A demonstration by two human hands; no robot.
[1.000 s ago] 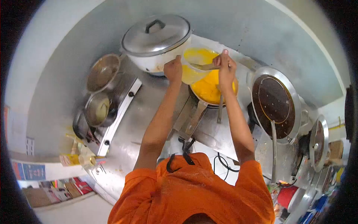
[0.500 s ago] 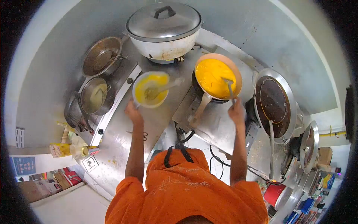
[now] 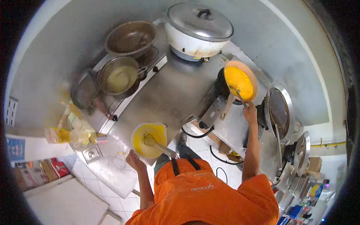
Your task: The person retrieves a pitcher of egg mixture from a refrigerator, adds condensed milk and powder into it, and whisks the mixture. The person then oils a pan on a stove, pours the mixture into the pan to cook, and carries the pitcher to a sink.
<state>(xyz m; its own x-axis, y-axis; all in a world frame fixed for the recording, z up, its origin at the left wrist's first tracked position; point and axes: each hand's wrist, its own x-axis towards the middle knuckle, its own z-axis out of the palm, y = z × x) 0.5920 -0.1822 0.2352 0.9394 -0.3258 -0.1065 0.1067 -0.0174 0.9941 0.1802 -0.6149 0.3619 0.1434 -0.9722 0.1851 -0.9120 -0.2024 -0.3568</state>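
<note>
My left hand [image 3: 135, 161] is closed on the handle side of a white mixing bowl [image 3: 150, 154] near the front of the steel counter. Yellow liquid, which looks like beaten egg [image 3: 139, 137], coats the inside of the bowl. A wire whisk [image 3: 149, 140] leans in it, its handle over the rim towards my body. My right hand [image 3: 250, 111] grips a spatula [image 3: 239, 94], its blade in the yellow egg mixture [image 3: 236, 79] in a tan frying pan [image 3: 253, 77]. The pan sits on a burner with its handle [image 3: 226, 107] pointing towards me.
A lidded rice cooker [image 3: 198, 39] stands at the back. On the left burners are a brown pan [image 3: 131, 26] and a pot of pale liquid [image 3: 122, 79]. A large pan of dark oil [image 3: 278, 107] is at right. Black cables [image 3: 225, 159] hang below the counter.
My left hand has brought the bowl with the whisk away from beside the pan, back towards my body. My right hand stays at the pan with the spatula. The view has turned.
</note>
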